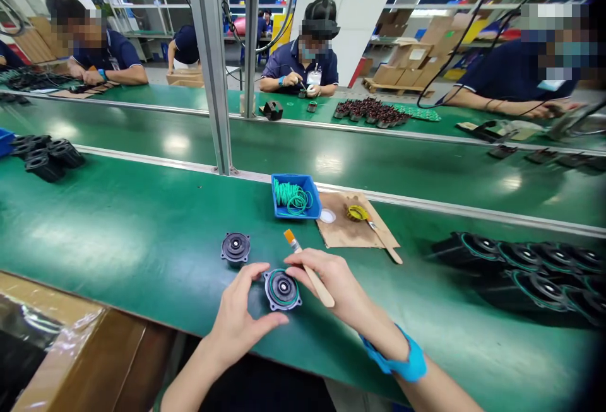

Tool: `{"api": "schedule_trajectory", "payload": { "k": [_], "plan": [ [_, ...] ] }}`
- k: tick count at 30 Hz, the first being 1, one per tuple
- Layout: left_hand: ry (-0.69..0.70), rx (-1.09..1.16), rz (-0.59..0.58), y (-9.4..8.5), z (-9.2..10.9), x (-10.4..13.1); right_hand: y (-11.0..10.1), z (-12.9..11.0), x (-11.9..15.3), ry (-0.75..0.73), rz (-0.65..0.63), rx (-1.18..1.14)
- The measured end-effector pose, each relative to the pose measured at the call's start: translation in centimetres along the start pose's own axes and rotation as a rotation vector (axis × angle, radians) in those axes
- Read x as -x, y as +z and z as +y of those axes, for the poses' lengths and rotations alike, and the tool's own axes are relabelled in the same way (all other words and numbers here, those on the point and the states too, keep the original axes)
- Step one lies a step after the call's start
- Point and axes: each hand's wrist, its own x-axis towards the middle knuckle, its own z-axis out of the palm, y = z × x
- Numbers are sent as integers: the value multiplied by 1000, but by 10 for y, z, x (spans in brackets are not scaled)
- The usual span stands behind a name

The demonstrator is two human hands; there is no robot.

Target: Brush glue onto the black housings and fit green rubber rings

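Note:
In front of me a round black housing [283, 289] stands on the green bench, a green O-ring [271, 286] lying around its raised centre. My left hand [239, 311] curves around the housing's left side, thumb at the lower edge and index finger at the upper left. A flat brush [318, 286] with a wooden handle and orange bristles is held in my right hand [329, 276], bristles pointing away from the housing. The fingertips of that hand are at the housing's upper right rim. Just behind my left hand sits a second black housing [235, 248], with no green ring visible.
A blue bin [296, 197] holds green rings. Beside it, stained cardboard [331, 232] carries a yellow ring-shaped container [357, 212], a white lid [327, 216] and another brush [386, 243]. Several ringed housings [521, 257] stand right; more black parts [52, 158] lie left. Co-workers sit opposite.

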Motion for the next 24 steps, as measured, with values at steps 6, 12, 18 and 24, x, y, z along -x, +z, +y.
{"api": "schedule_trajectory", "payload": {
  "k": [6,12,18,24],
  "plan": [
    [189,-116,59,5,-5,2,-1,4,15,-233,48,-14],
    [245,-186,33,1,-2,-5,17,15,23,-262,77,-49],
    [312,-171,82,-3,1,-11,26,19,29,-247,176,-39],
    [427,-316,212,10,-5,1,35,12,43,-380,375,143]
  ]
}}
